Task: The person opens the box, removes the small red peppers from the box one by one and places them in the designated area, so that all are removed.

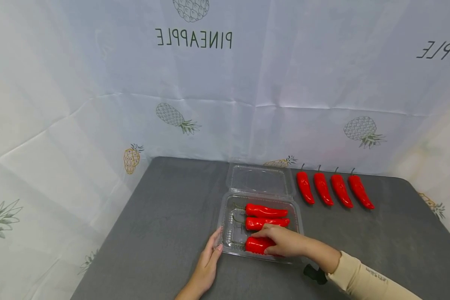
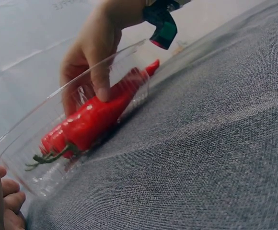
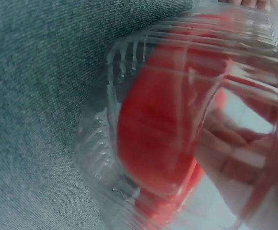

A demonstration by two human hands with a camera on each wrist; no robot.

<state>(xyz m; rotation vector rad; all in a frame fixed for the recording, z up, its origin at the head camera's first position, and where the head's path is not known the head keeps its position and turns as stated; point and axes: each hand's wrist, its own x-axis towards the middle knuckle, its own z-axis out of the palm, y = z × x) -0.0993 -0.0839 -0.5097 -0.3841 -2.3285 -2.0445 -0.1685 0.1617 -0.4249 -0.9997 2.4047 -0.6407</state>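
Note:
A clear plastic clamshell container (image 1: 230, 225) lies with its lid folded back. Inside it, two red chili peppers lie sideways: the upper chili pepper (image 1: 266, 211) and the middle chili pepper (image 1: 264, 223), stems to the left. My right hand (image 1: 285, 241) reaches into the container's front part and pinches a third chili pepper (image 1: 256, 245) between thumb and fingers. In the left wrist view this chili pepper (image 2: 93, 124) shows through the clear wall, its green stem towards the left hand. At the container's left side, my left hand (image 1: 206, 264) holds the rim with thumb and fingers.
Several more red chili peppers (image 1: 339, 189) lie in a row at the back right of the grey table (image 1: 165, 216). The open lid (image 1: 260, 180) reaches back towards the pineapple-print curtain (image 1: 217, 125). A dark strap piece (image 1: 315, 274) hangs at the right wrist.

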